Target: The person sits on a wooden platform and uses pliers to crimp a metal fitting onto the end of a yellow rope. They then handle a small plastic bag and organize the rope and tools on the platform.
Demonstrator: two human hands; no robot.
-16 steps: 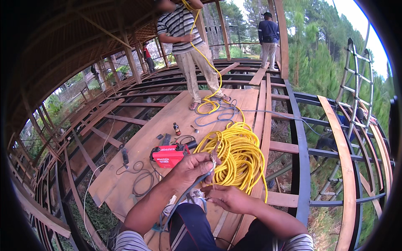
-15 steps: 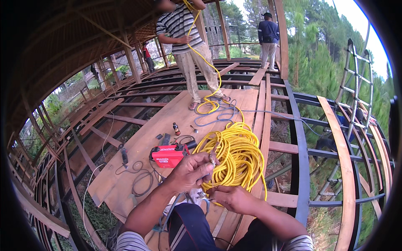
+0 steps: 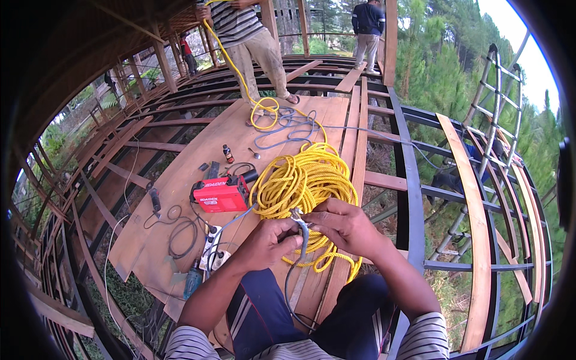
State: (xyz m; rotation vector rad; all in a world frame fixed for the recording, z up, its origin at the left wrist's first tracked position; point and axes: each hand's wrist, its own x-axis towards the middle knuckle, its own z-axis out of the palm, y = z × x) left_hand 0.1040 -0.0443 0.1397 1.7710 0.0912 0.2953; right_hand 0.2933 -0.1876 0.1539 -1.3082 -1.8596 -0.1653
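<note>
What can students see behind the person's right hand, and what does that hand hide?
Loops of yellow rope show behind the right hand, heaped on a wooden sheet. The hand covers part of the view, so what lies directly behind it cannot be seen.

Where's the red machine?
The red machine sits left of centre in the head view, on the wooden board, just left of the yellow rope.

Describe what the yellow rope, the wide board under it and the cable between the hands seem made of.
Yellow rope: probably synthetic fibre, slightly glossy, given its bright twisted strands. Board: apparently wood, perhaps plywood; dull brown sheet. Grey cable: likely rubber or plastic sheath, matt and smooth.
</note>
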